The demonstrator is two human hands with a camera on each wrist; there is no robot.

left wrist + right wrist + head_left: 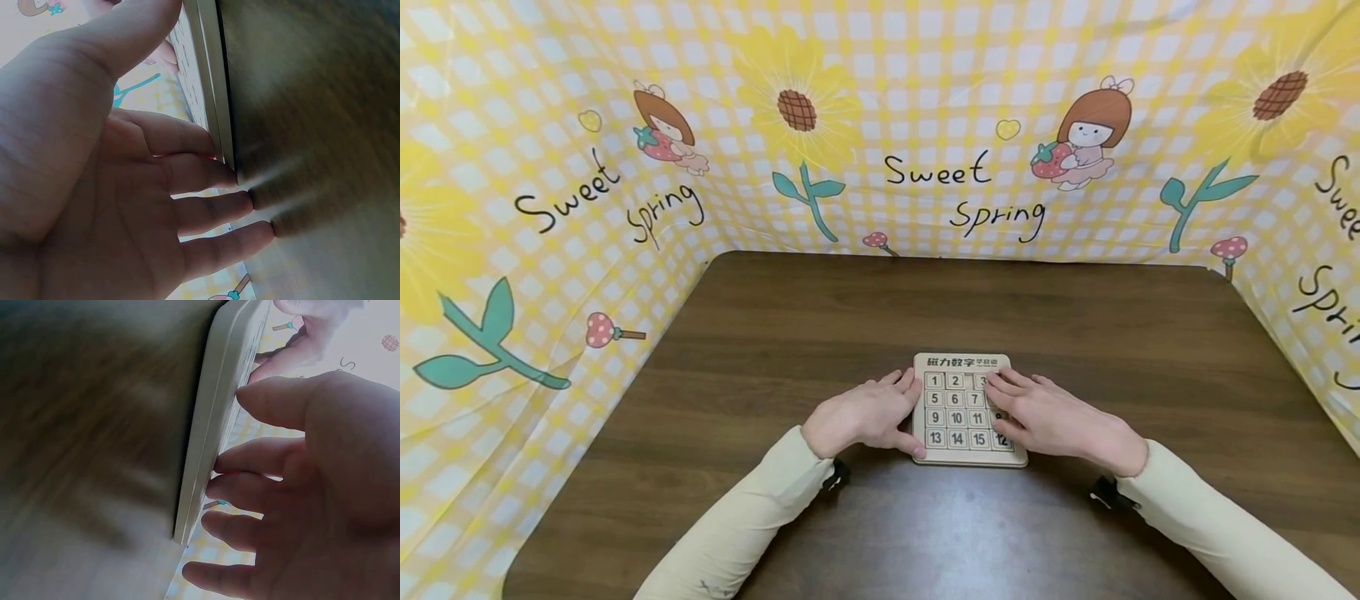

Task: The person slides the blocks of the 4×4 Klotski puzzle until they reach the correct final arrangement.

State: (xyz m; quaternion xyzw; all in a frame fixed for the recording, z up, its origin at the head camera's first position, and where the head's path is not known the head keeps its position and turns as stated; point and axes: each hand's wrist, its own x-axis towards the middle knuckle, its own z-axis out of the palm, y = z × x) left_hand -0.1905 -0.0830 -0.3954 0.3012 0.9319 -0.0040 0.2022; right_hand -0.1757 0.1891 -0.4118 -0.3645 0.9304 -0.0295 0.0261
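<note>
A wooden number slide puzzle (970, 457) lies flat on the table, with Chinese lettering along its top. Its numbered tiles sit in rows, and the tile marked 3 (982, 382) stands off to the right of the tile marked 2 (955, 381), with a narrow gap between them. My left hand (868, 412) rests at the puzzle's left edge, thumb on the lower left corner, its extended fingers reaching down to the table in the left wrist view. Across the right side lies my right hand (1048, 418), fingertips touching the upper right tiles and covering part of that column.
The dark wood table (820, 308) stretches out around the puzzle. A yellow checked cloth (925, 100) with flowers and cartoon figures stands as a wall behind it and on both sides.
</note>
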